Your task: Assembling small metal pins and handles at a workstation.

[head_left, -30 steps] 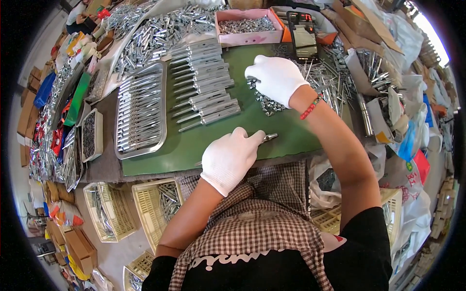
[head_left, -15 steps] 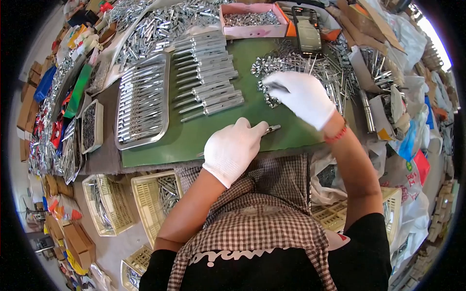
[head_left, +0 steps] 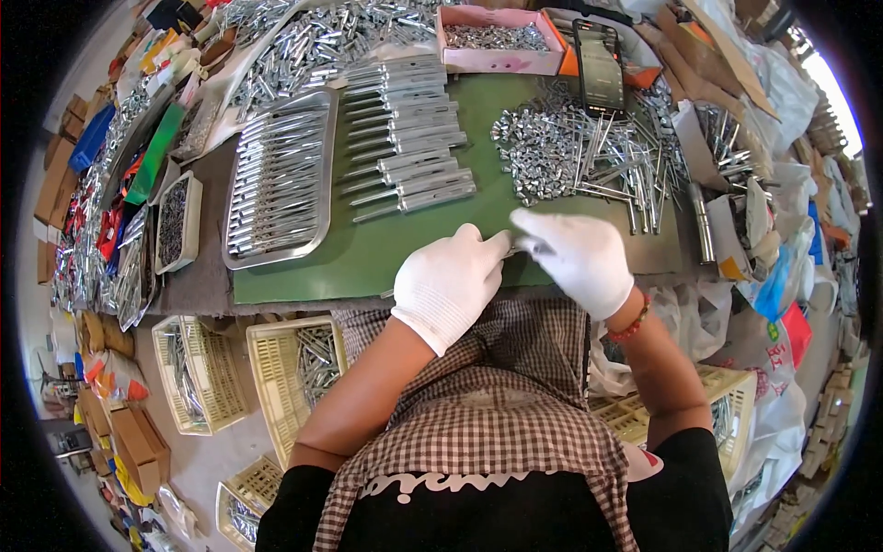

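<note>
My left hand [head_left: 448,287], in a white glove, is closed around a slim silver metal rod [head_left: 516,247] near the front edge of the green work mat [head_left: 368,271]. Most of the rod is hidden by the glove. My right hand [head_left: 587,265], also gloved, is at the rod's right end with thumb and fingers drawn together; what they pinch is too small and blurred to name. Ahead of the right hand lie a heap of small silver nuts [head_left: 535,147] and a pile of thin metal pins [head_left: 625,170].
Left of centre, a metal tray [head_left: 325,207] holds a row of silver rods. Finished-looking rods [head_left: 423,184] lie stacked beside it. A pink box [head_left: 504,63] of small parts and a phone [head_left: 600,74] stand at the back. Cream plastic crates [head_left: 267,386] sit below the table.
My right hand has come back from the heap of nuts, moving nearer to me and to the rod's end. My left hand keeps its hold on the rod.
</note>
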`<state>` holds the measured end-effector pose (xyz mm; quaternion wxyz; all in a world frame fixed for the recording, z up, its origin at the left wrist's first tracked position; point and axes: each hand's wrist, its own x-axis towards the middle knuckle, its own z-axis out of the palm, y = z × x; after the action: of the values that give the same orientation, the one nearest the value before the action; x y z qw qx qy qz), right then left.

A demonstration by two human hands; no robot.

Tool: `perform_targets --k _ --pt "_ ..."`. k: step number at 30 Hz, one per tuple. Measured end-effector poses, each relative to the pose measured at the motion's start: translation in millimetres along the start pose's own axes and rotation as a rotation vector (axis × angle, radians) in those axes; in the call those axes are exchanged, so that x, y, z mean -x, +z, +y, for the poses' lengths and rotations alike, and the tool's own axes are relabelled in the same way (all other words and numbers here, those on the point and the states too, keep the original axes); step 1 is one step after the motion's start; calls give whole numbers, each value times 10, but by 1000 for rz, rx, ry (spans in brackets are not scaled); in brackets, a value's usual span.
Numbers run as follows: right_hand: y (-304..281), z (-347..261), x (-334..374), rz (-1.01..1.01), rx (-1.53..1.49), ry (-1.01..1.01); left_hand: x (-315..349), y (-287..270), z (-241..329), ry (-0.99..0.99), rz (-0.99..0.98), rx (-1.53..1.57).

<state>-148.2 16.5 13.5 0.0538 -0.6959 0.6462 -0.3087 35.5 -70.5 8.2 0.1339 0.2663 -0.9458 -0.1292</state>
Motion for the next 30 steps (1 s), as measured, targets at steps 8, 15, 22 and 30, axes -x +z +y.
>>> perform_targets --k 8,15,22,30 --pt "220 436 -1069 -98 139 158 -13 -3 3 3 -4 4" --pt "125 465 -1385 -326 299 112 -29 -19 16 -23 -39 42" --pt "-337 526 -597 -210 320 211 -21 -1 6 12 5 28" --pt "-241 417 -247 -4 146 225 -6 -18 7 12 -35 -12"
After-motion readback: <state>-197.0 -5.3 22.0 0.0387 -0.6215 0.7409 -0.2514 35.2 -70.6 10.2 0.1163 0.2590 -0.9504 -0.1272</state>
